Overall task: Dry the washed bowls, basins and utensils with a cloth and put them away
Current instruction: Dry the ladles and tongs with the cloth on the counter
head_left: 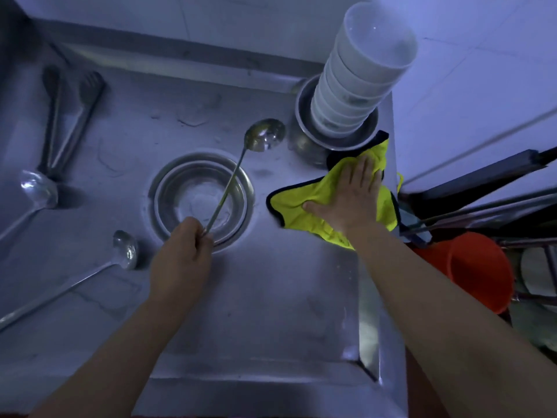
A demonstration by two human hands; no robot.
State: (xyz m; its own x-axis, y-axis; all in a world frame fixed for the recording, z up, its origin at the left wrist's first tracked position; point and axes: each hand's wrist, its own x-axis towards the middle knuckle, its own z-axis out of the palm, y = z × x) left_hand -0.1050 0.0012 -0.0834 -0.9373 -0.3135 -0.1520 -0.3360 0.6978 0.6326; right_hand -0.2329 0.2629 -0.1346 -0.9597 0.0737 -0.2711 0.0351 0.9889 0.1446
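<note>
bare steel (271,297) between the forearms

No words, numbers or signs can be read here. Some of the white bowls (355,86) stacked just past the right hand (354,194) have small dark marks on their sides. The marks are too blurry to read.
</note>
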